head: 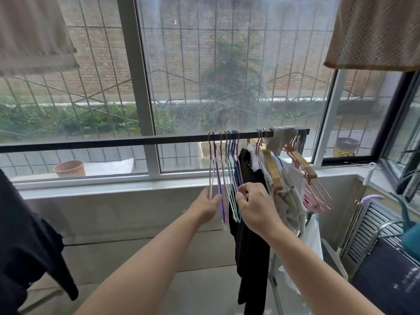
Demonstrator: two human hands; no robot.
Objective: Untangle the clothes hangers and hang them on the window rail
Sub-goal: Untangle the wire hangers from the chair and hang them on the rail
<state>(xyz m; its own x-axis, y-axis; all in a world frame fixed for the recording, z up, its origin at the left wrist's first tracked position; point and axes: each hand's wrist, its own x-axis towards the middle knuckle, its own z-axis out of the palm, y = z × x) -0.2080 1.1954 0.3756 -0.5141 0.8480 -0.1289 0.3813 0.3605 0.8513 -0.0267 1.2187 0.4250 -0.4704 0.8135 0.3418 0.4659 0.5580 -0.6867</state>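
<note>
Hangers: thin coloured wire ones, hooked on the window rail at my 1 o'clock.
Left hand: fingers pinch the leftmost frames, I judge to steady them.
Right hand: pinches the rightmost frames, probably to separate them.
Black garment: hangs just beside, at 3 o'clock.

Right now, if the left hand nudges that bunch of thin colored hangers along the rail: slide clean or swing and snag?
The thin colored hangers look wiry and light, so they would probably swing. Their hooks sit crowded on the window rail, so they may re-tangle. Both the left hand and right hand already steady them.
</note>
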